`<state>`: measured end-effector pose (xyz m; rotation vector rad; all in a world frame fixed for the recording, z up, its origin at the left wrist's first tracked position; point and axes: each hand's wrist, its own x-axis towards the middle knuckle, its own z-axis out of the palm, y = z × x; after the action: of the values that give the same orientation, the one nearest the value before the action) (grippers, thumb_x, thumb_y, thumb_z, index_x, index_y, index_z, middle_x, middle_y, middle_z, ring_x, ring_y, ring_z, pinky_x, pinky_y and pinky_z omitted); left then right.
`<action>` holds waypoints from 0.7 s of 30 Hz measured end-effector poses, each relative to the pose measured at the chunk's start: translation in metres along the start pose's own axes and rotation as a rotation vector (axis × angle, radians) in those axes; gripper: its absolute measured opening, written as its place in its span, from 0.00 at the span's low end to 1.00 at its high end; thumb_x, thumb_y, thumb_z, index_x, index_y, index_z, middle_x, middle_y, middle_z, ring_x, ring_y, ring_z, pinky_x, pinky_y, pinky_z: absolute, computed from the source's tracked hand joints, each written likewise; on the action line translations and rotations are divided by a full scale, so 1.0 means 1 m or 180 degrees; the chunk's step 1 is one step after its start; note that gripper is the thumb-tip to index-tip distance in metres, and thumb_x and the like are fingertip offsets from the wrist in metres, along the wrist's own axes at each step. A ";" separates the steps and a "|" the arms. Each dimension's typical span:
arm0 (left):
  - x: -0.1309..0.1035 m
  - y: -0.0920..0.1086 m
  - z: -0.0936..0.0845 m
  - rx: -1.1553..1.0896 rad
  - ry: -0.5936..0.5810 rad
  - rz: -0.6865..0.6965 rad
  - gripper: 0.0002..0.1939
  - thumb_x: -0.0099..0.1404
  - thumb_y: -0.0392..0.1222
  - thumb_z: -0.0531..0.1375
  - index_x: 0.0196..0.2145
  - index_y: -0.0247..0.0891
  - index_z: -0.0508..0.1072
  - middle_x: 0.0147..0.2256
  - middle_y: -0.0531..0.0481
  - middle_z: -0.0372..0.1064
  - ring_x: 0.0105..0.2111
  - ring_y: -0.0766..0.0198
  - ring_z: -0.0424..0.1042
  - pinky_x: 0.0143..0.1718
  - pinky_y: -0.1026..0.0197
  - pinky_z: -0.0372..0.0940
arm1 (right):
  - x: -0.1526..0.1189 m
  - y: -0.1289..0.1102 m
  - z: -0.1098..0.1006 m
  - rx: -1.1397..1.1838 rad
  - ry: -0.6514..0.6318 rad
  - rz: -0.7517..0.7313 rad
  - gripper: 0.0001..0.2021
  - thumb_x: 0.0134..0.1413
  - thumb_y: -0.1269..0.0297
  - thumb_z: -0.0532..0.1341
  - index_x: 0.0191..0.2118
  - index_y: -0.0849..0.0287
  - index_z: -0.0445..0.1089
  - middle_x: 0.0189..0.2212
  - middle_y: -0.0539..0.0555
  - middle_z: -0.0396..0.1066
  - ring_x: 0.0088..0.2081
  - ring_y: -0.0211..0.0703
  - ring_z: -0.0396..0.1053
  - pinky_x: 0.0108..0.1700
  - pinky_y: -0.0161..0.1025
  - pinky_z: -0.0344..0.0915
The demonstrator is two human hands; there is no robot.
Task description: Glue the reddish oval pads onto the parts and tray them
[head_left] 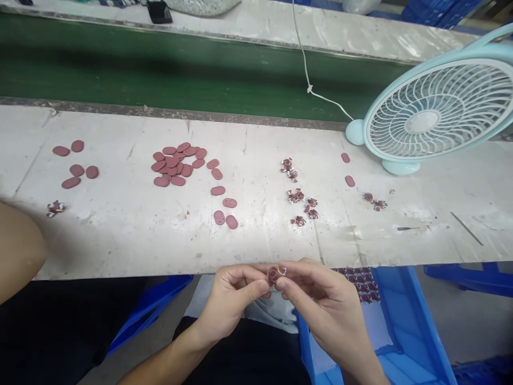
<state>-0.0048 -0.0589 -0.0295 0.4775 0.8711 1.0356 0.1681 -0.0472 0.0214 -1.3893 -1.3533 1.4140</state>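
While left hand (232,302) and right hand (331,299) pinch small, rounded maroon-and-white piece (273,276), I'd press lightly, without twisting.

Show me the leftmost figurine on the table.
The lone brown-and-white figurine just below five maroon oval discs; other figurines lie grouped further right.

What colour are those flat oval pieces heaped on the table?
The oval pieces are a dull brownish red, seen best in the head view.

a factory workshop, judging by the long worktable (248,246), green belt (224,88), blue crate (427,321) and matching ovals (172,162).
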 end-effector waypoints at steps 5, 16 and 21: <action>0.001 0.000 0.000 -0.0006 -0.0016 0.0073 0.05 0.61 0.37 0.69 0.28 0.37 0.82 0.32 0.47 0.81 0.30 0.65 0.74 0.39 0.61 0.71 | 0.001 -0.001 0.002 0.0023 0.0084 -0.0021 0.09 0.59 0.65 0.68 0.44 0.47 0.79 0.34 0.50 0.79 0.31 0.40 0.76 0.33 0.34 0.77; 0.000 -0.002 0.000 0.0173 0.0021 0.0263 0.04 0.62 0.35 0.68 0.30 0.38 0.83 0.38 0.45 0.82 0.38 0.58 0.78 0.42 0.59 0.71 | -0.001 0.006 0.008 0.0221 0.0255 0.0035 0.09 0.58 0.63 0.68 0.44 0.46 0.80 0.36 0.52 0.80 0.32 0.44 0.77 0.33 0.38 0.78; 0.001 -0.001 -0.002 0.0182 0.0014 0.0227 0.03 0.62 0.34 0.68 0.30 0.38 0.83 0.40 0.44 0.82 0.40 0.57 0.79 0.42 0.59 0.72 | -0.002 0.010 0.009 0.0295 0.0276 0.0123 0.08 0.58 0.63 0.68 0.44 0.47 0.80 0.37 0.53 0.80 0.34 0.45 0.78 0.34 0.40 0.79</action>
<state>-0.0056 -0.0589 -0.0315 0.5580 0.8948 1.0796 0.1615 -0.0530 0.0112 -1.4062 -1.1970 1.4069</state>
